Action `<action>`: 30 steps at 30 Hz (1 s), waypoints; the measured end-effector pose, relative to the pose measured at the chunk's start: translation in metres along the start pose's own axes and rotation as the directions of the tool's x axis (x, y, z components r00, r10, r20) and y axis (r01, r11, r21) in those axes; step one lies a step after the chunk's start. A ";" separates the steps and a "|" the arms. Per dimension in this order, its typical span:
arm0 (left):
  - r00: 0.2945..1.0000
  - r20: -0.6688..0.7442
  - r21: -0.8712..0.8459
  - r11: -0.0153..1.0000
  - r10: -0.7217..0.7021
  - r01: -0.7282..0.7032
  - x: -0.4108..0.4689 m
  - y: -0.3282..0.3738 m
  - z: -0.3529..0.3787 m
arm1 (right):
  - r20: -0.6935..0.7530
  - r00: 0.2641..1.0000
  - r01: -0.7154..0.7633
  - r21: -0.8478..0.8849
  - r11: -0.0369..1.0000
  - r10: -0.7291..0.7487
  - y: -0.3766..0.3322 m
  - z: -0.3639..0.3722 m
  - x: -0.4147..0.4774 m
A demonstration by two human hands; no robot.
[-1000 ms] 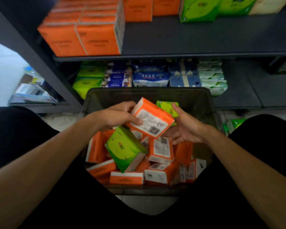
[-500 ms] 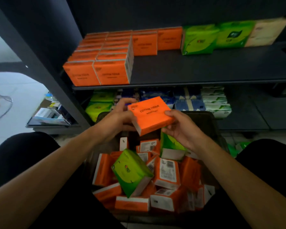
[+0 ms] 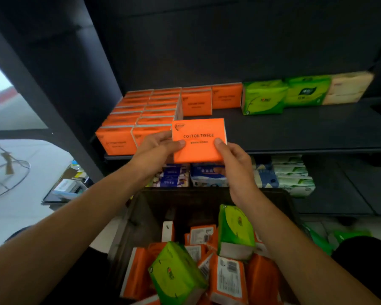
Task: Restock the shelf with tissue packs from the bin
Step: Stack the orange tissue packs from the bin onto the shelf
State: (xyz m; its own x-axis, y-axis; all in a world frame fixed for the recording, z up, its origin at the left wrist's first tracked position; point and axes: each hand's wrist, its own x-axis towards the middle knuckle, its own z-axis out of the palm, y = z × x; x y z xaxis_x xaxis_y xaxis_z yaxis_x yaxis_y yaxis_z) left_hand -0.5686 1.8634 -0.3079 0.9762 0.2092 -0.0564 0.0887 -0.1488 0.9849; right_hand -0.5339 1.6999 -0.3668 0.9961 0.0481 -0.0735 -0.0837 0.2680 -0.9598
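Held pack: An orange tissue pack (image 3: 198, 140) is hanging in the air just in front of the shelf's front edge, high above the bin. It is standing upright. Its front is facing the camera and showing the words "COTTON TISSUE".
Left hand: The left hand (image 3: 156, 148) is pinching the left side of the pack. The thumb is lying on the front and the fingers are going round behind.
Right hand: The right hand (image 3: 233, 159) is pinching the lower right corner of the same pack. The thumb is pressing on the front and the fingers are curling behind.
Shelf: The dark shelf (image 3: 295, 128) is lying mostly bare in its middle and right part.
Orange rows: Many orange packs (image 3: 130, 119) are standing in two rows at the shelf's left end, going from the front edge to the back. Two more are standing beside them at the back.
Back edge: Two green packs (image 3: 264, 96) are standing along the back edge, right of the orange ones. A cream pack (image 3: 348, 88) is touching them on the right.
Bin: The dark bin (image 3: 145, 208) is sitting below the hands. Orange packs are lying jumbled inside, and two tilted green bin packs (image 3: 176, 276) are resting on top.
Lower shelf: Blue packs (image 3: 207, 175) and white-and-green packs (image 3: 293, 175) are sitting stacked there.
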 end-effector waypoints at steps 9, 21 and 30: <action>0.987 -0.022 0.131 0.979 0.159 -0.155 0.046 0.024 0.017 | -0.053 0.997 0.049 0.025 0.998 -0.048 -0.023 0.013 0.050; 0.917 0.125 0.508 0.770 0.378 -0.386 0.165 0.030 -0.013 | -0.017 0.947 0.300 -0.322 0.898 -0.322 -0.005 0.028 0.157; 0.897 0.073 0.899 0.360 0.436 -0.248 0.252 0.007 -0.025 | -0.077 0.946 0.203 -0.614 0.763 -0.313 0.035 0.047 0.236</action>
State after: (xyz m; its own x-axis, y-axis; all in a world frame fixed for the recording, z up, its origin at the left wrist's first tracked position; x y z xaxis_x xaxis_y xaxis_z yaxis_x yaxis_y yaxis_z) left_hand -0.3265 1.9392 -0.3109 0.9289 0.0523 0.3666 -0.0324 -0.9747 0.2212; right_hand -0.3034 1.7662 -0.4051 0.9711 -0.1128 0.2103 0.1542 -0.3762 -0.9136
